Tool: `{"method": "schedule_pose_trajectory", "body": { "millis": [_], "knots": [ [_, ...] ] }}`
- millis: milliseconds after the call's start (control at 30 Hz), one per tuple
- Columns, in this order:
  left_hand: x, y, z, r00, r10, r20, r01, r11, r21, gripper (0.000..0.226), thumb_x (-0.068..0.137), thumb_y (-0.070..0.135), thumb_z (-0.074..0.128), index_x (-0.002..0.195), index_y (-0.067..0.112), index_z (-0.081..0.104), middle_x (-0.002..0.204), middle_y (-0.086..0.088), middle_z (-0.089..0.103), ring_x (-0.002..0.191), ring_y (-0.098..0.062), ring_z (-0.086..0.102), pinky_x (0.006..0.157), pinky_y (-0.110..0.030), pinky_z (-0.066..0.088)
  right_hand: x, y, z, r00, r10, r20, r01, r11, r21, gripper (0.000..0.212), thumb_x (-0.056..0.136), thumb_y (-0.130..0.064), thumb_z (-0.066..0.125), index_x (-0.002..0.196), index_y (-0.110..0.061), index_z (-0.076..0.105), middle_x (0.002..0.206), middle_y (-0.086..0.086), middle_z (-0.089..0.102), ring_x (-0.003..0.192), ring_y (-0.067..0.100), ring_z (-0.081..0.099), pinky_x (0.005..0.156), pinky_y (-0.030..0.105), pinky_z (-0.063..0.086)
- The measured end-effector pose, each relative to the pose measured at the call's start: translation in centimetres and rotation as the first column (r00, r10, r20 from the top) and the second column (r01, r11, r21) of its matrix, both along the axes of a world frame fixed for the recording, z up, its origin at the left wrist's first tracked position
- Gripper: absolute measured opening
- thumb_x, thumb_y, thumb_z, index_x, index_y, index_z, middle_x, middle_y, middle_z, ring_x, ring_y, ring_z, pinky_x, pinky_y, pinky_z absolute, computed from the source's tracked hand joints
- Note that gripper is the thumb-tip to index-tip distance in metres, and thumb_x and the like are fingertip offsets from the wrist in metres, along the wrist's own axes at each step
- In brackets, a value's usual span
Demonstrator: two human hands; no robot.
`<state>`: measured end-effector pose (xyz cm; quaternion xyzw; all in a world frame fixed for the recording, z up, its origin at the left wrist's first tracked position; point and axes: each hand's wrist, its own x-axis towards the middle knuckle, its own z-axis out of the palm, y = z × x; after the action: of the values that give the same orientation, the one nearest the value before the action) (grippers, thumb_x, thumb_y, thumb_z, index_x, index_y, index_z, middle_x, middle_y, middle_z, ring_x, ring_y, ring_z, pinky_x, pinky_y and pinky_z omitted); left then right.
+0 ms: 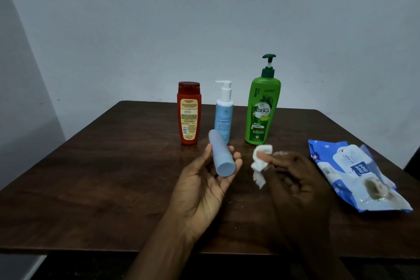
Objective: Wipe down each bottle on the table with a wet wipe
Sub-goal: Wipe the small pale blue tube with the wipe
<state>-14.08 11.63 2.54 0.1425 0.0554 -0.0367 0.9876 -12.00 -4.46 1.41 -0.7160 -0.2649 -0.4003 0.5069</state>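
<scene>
1. Three bottles are stood far on the table; the pale blue bottle is gripped near in the left hand.
2. The wet wipe is pinched by the right hand, just right, apart.
3. Its wiping is judged in hand; contact is needed next.

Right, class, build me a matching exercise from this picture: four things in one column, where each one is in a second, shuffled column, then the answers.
Things
1. red bottle
2. green pump bottle
3. plain blue bottle
4. wet wipe

Places
A. pinched in the right hand
B. standing at the left end of the row
C. held in the left hand
D. standing at the right end of the row

Pairs: 1-B, 2-D, 3-C, 4-A
</scene>
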Motion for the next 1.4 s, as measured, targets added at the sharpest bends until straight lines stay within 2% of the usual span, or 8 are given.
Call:
{"method": "schedule_pose_trajectory", "body": {
  "millis": [200, 367, 533, 767, 900, 1033, 1167, 1400],
  "knots": [
    [0.1, -0.7, -0.8, 1.000, -0.012, 0.002, 0.012, 0.991, 0.130, 0.050, 0.097, 0.020, 0.044, 0.140, -0.005, 0.049, 0.136, -0.024, 0.059, 0.120, -0.033, 0.061, 0.108, -0.047, 0.046, -0.2, 1.5, 0.2, 0.993, 0.115, -0.023, -0.118, 0.973, -0.196, 0.026, 0.081, -0.013, 0.073, 0.106, -0.023, 0.075, 0.108, -0.008, 0.067, 0.105, -0.005, 0.061, 0.088, 0.004, 0.042],
    [-0.1, -1.5, -1.2, 0.998, 0.056, 0.042, -0.060, 0.992, 0.107, 0.049, 0.093, 0.023, 0.048, 0.134, -0.002, 0.056, 0.115, -0.022, 0.069, 0.094, -0.024, 0.071, 0.084, -0.034, 0.061, 0.8, 2.8, -0.5, 0.996, 0.079, 0.041, -0.065, 0.962, -0.266, 0.022, 0.086, -0.018, 0.070, 0.105, -0.012, 0.078, 0.107, 0.000, 0.066, 0.101, 0.005, 0.062, 0.089, 0.017, 0.050],
    [0.0, -1.7, -0.9, 0.986, 0.134, 0.097, -0.154, 0.957, 0.245, 0.044, 0.087, 0.020, 0.050, 0.128, 0.007, 0.061, 0.123, -0.018, 0.070, 0.106, -0.025, 0.067, 0.094, -0.040, 0.053, 2.4, 3.8, 2.1, 0.992, 0.034, 0.123, 0.007, 0.948, -0.319, 0.028, 0.080, -0.008, 0.071, 0.107, -0.007, 0.075, 0.107, 0.011, 0.068, 0.102, 0.010, 0.058, 0.096, 0.013, 0.043],
    [-0.1, -1.3, -1.1, 0.987, 0.147, 0.066, -0.160, 0.939, 0.306, 0.055, 0.083, 0.024, 0.057, 0.135, 0.009, 0.056, 0.112, -0.019, 0.068, 0.074, -0.022, 0.065, 0.061, -0.029, 0.054, 4.5, 3.6, 4.4, 0.994, 0.095, -0.054, -0.101, 0.987, -0.123, 0.019, 0.088, -0.010, 0.074, 0.106, -0.016, 0.077, 0.106, -0.004, 0.071, 0.099, 0.002, 0.066, 0.088, 0.018, 0.053],
    [-0.3, -1.4, -1.0, 0.990, 0.137, 0.036, -0.141, 0.946, 0.290, 0.056, 0.084, 0.026, 0.056, 0.137, 0.007, 0.055, 0.117, -0.020, 0.065, 0.077, -0.022, 0.063, 0.065, -0.029, 0.051, 3.7, 3.1, 2.9, 0.970, 0.147, -0.195, -0.153, 0.988, -0.020, 0.017, 0.089, -0.011, 0.073, 0.105, -0.016, 0.076, 0.105, -0.007, 0.072, 0.099, 0.005, 0.068, 0.085, 0.026, 0.057],
    [-0.3, -1.1, -1.1, 0.993, 0.109, 0.045, -0.116, 0.969, 0.219, 0.051, 0.091, 0.024, 0.050, 0.137, 0.002, 0.055, 0.132, -0.024, 0.061, 0.098, -0.026, 0.062, 0.076, -0.032, 0.056, 1.4, 2.4, 0.6, 0.983, 0.117, -0.141, -0.142, 0.974, -0.177, 0.022, 0.086, -0.003, 0.074, 0.102, -0.017, 0.076, 0.105, -0.006, 0.070, 0.101, 0.002, 0.065, 0.084, 0.012, 0.050],
    [-0.4, -0.9, -0.8, 0.991, 0.097, 0.096, -0.116, 0.969, 0.220, 0.055, 0.088, 0.021, 0.050, 0.138, -0.003, 0.052, 0.136, -0.028, 0.058, 0.122, -0.033, 0.055, 0.104, -0.042, 0.046, 0.5, 2.2, 0.1, 0.982, 0.144, -0.121, -0.164, 0.970, -0.182, 0.023, 0.081, -0.005, 0.079, 0.098, -0.020, 0.078, 0.101, -0.010, 0.071, 0.096, 0.004, 0.068, 0.080, 0.015, 0.053],
    [-0.4, -1.0, -0.8, 0.963, 0.045, 0.266, -0.188, 0.817, 0.545, 0.044, 0.090, 0.019, 0.057, 0.133, 0.023, 0.058, 0.126, -0.011, 0.069, 0.098, -0.025, 0.070, 0.080, -0.031, 0.058, 3.6, 2.3, 5.5, 0.937, 0.227, -0.265, -0.209, 0.973, 0.097, 0.016, 0.089, -0.013, 0.073, 0.104, -0.017, 0.077, 0.102, -0.010, 0.074, 0.096, -0.004, 0.067, 0.077, 0.005, 0.048]
  ]
}}
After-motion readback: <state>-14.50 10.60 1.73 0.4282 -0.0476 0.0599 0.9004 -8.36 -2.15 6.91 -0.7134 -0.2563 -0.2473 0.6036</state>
